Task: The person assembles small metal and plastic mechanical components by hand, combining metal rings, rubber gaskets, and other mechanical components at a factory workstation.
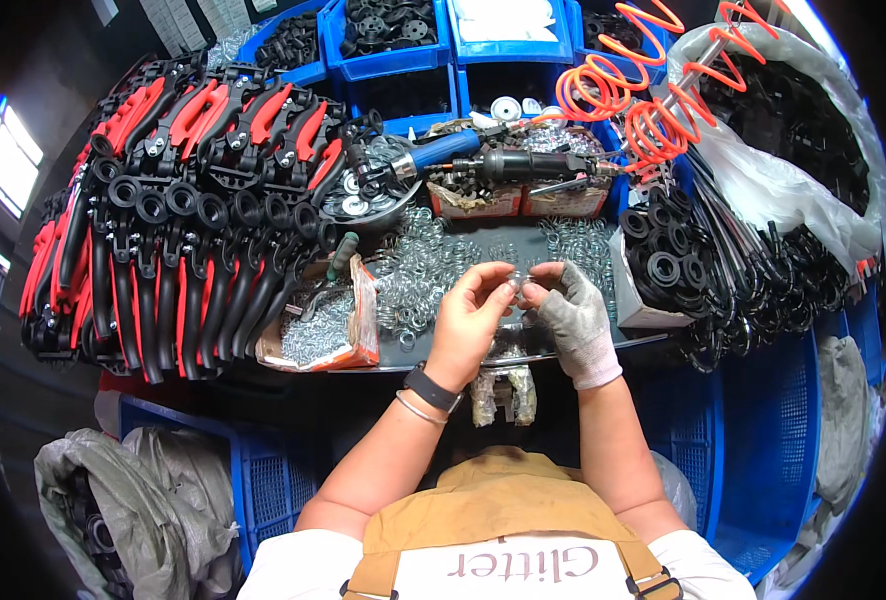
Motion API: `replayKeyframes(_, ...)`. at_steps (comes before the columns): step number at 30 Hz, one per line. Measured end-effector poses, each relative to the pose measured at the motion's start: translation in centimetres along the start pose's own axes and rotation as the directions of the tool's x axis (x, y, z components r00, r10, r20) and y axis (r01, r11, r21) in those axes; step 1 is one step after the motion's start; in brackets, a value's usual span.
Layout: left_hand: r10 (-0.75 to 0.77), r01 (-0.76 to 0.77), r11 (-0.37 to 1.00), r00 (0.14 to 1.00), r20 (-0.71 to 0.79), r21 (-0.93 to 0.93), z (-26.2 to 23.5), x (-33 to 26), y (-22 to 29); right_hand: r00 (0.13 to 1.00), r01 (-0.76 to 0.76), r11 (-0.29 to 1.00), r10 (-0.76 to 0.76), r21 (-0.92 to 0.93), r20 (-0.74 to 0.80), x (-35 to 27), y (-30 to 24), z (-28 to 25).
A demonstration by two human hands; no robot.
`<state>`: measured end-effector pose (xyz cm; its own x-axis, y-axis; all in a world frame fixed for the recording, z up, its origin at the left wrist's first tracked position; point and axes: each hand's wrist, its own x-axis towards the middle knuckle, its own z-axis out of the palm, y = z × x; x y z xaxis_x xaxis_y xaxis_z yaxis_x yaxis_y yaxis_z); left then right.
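Over the middle of the dark bench, my two hands meet fingertip to fingertip. Bare and wearing a black wristband and a bangle, my left hand (471, 318) pinches one side of a small metal spring (520, 281). My right hand (575, 318), in a grey fingerless glove, pinches the other side of it. The fingers cover most of the spring. Heaps of loose springs (418, 255) lie left of my hands, with more springs (575, 238) behind the right one. Below my fingers, at the bench's front edge, is a metal fixture (506, 345), partly hidden.
On the left is a tall stack of red-and-black handles (198, 215). A box of small screws (315, 325) stands nearby. Behind lie a blue-and-black air tool (463, 155) and an orange coiled hose (603, 85). Black rings (663, 245) and bent rods (763, 270) are at right.
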<state>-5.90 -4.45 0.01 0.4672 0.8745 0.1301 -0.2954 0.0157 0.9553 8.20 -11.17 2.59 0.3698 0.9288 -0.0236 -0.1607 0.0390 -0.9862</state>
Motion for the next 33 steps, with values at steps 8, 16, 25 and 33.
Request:
replayKeyframes(8, -0.100, 0.100, 0.984, 0.995, 0.006, -0.144, -0.1, -0.6, -0.7, 0.952, 0.282, 0.843, -0.304, -0.457, 0.028, -0.6, 0.9, 0.5)
replayKeyframes(16, -0.149, 0.166, 0.907, 0.986, 0.073, -0.387, 0.7, -1.2, -0.3, 0.910, 0.391, 0.793, -0.411, -0.468, 0.064, -0.9, 1.7, 0.1)
replayKeyframes(25, 0.500, -0.408, 0.417, 0.849, 0.170, 0.812, 0.4, -1.1, 0.1, 0.963, 0.253, 0.946, -0.266, -0.203, -0.040, -0.8, 1.9, -0.1)
replayKeyframes(33, 0.294, -0.344, 0.851, 0.938, 0.182, 0.397, 0.2, -1.1, 0.7, 0.987, 0.159, 0.987, -0.158, -0.028, 0.021, -1.0, 2.0, -0.9)
